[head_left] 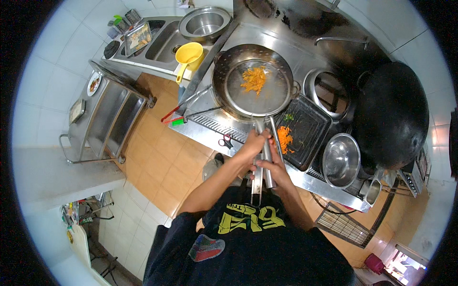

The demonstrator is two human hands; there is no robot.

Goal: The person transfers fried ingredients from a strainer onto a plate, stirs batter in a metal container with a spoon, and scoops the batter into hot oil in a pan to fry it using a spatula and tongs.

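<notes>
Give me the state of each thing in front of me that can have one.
Left hand: closed around a metal handle
Right hand: closed around metal handles
Strainer: open side up, holding orange shreds
Wide pan: upright, below strainer
Black tray: flat, orange shreds and green bits on it
Steel bowl: upright
Black wok: looks tipped up
Scissors: lying down, blades unclear
Yellow scoop: open side up
</notes>
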